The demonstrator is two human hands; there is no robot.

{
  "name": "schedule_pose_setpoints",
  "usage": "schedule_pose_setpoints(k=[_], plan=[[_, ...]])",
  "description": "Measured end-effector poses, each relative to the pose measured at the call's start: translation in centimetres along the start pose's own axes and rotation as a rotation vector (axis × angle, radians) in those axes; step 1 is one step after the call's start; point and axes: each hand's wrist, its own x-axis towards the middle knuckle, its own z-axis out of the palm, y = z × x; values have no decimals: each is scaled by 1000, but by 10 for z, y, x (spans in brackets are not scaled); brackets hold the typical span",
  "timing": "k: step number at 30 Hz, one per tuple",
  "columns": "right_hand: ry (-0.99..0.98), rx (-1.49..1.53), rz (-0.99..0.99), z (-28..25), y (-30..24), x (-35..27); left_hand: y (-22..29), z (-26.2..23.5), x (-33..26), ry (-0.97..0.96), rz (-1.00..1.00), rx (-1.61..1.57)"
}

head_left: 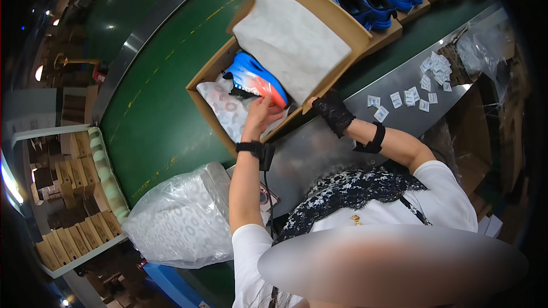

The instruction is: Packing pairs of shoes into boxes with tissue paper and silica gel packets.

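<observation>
An open brown shoe box (pixel 212 115) sits on the green belt, a sneaker (pixel 254 77) lying inside it. The sneaker is blue, fading through white to an orange toe. My bare left hand (pixel 262 116) is closed about the toe end, its fingertips partly hidden. Patterned tissue paper (pixel 221 105) lines the near left part of the box, and a plain white sheet (pixel 292 43) spreads over its right side and lid. My right hand (pixel 332 113), in a black lace fingerless glove, pinches the box's near right edge.
Small white packets (pixel 436 68) are scattered along the metal ledge (pixel 354 137) at right. Several blue and orange sneakers (pixel 357 0) stand on boxes at the far right. A clear plastic bag of patterned tissue (pixel 182 217) lies at near left; boxes (pixel 77 239) fill a shelf beyond.
</observation>
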Motion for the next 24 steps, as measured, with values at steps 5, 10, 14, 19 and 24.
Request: schedule_pose_setpoints(k=[5,10,14,19,24], plan=[[275,-524,-829,-3,-17,15,-8,-30,-48,186,597,-352],[219,-1405,-1265,-5,26,43,-23,-44,-63,674,402,-251],[164,-1458,-1232,2,27,38,-81,-55,-1,700,700,163],[74,-1474,-1147,-1,10,33,-64,-70,-10,402,463,-218],[-36,-1394,-1232,7,-79,21,-21,-53,-44,7,364,-672]])
